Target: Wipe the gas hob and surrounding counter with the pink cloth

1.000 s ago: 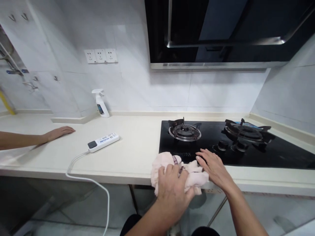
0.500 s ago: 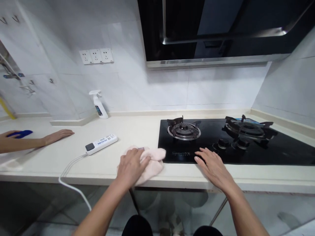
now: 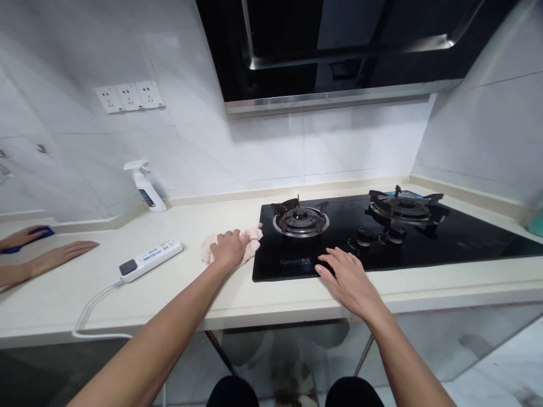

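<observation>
A pale pink cloth point(image 3: 251, 249) lies bunched under my left hand point(image 3: 229, 249), whose fingers are curled over it. Cloth and hand press on the white countertop point(image 3: 212, 294), right beside the left edge of the black gas stove point(image 3: 288, 249). My right hand point(image 3: 344, 278) rests at the stove's front edge, fingers stretched out and holding nothing. Just beyond its fingertips are the two control knobs, the left knob point(image 3: 363, 237) being the closer. The left burner point(image 3: 300, 220) stands behind the lettering on the glass.
A white power strip point(image 3: 151, 260) with its cable lies left of my arm. Against the wall stands a white spray bottle point(image 3: 146, 189). Another person's hand point(image 3: 63, 254) lies on the counter at far left, their other hand holding a blue cloth point(image 3: 46, 232). A range hood point(image 3: 339, 51) hangs overhead.
My left hand has pushed the pink cloth farther back along the stove's left side. The right hand stays at the stove's front. The view has turned somewhat to the right.
</observation>
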{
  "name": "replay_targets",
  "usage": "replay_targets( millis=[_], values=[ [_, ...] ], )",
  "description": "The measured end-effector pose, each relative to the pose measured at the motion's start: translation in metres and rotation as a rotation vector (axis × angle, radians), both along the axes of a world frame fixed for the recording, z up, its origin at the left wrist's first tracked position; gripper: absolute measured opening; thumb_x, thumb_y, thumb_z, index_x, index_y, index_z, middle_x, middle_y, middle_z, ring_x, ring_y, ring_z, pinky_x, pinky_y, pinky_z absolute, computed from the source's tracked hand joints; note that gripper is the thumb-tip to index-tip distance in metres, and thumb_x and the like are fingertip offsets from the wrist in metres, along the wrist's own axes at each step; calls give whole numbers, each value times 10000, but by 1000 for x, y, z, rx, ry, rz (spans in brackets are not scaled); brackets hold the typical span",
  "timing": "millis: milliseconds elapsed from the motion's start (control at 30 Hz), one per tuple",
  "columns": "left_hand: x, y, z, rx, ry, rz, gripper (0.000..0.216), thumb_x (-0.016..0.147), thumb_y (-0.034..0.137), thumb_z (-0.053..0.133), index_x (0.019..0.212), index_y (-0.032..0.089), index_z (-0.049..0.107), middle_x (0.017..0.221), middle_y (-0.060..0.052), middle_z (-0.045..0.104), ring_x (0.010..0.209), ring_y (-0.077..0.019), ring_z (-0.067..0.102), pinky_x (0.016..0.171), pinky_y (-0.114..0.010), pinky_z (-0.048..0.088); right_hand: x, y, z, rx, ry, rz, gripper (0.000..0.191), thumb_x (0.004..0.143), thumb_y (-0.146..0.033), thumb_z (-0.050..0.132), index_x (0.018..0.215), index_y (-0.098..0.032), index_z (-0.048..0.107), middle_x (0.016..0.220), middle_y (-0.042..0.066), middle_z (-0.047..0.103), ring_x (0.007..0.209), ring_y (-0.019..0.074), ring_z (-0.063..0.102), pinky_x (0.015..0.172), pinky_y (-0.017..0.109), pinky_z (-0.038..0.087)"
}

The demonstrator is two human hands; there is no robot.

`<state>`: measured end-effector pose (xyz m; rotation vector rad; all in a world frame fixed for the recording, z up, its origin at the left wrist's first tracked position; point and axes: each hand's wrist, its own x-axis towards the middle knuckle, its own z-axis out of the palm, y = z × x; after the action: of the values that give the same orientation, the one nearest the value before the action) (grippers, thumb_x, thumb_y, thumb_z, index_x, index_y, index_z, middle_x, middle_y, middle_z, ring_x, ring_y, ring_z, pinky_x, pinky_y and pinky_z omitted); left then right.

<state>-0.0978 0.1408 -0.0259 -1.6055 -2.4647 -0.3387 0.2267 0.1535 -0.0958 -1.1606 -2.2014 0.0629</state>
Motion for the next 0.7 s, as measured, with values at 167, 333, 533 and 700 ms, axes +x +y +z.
replay_targets(
  millis=[167,333,533,700],
  values=[
    [26,24,0,6,-57,-89,418,1066,449,274,1228,230,592,1311,-143,634,1210,-346,559,905,-492,471,-2,0,3,3,-19,-12,461,1067,-484,360,1271,-205,666,1424,128,594,1424,331,445,1176,565,335],
    [46,24,-3,-8,-26,-220,390,1020,454,421,1318,258,580,1356,-125,615,1221,-360,539,930,-503,470,-3,0,2,1,-26,-18,451,1071,-472,364,1268,-205,670,1435,127,590,1421,338,447,1172,571,335],
    [70,2,-5,41,67,-380,338,1016,411,461,1265,244,615,1322,-114,616,1221,-333,529,939,-468,463,0,2,2,-26,19,6,524,1084,-525,281,1238,-228,684,1425,106,604,1418,317,457,1179,562,334],
    [89,-30,-4,75,102,-500,264,1016,349,471,1193,244,636,1320,-89,622,1184,-295,538,956,-453,434,4,5,-2,-82,124,25,582,1083,-538,184,1259,-269,669,1410,67,628,1416,276,476,1192,545,340]
  ],
)
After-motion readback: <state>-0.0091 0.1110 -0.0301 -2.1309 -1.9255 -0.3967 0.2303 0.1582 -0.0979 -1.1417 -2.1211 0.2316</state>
